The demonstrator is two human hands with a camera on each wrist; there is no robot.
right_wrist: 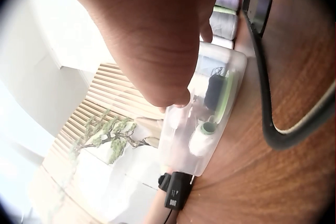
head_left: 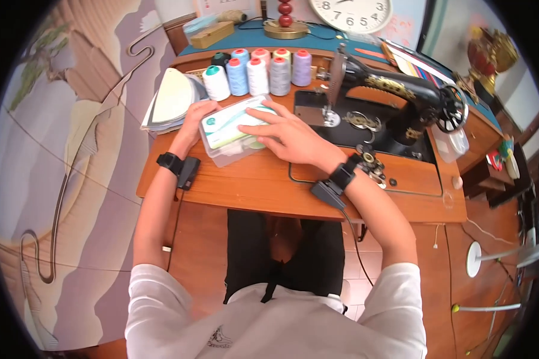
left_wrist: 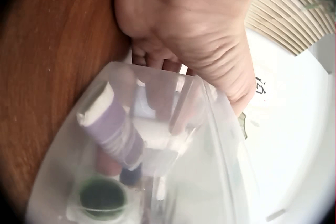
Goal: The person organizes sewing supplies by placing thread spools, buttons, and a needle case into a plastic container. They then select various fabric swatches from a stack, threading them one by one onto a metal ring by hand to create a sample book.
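A clear plastic box (head_left: 227,157) with a white and green label on its lid lies on the wooden table. My left hand (head_left: 196,122) grips its left side; in the left wrist view the fingers of that hand (left_wrist: 194,19) pass behind the box wall (left_wrist: 210,182). Across the lid rest the spread, fairly straight fingers of my right hand (head_left: 290,136). Through the clear wall show a purple spool (left_wrist: 113,129) and a dark green round item (left_wrist: 102,198). The right wrist view shows my right hand (right_wrist: 152,35) over the box (right_wrist: 181,148), partly hiding its lid.
Several thread cones (head_left: 258,78) stand behind the box. A black sewing machine (head_left: 389,87) is on the right, with small metal parts (head_left: 371,164) in front of it. Fan-shaped sheets (head_left: 175,99) lie at the left. A clock (head_left: 350,13) stands at the back.
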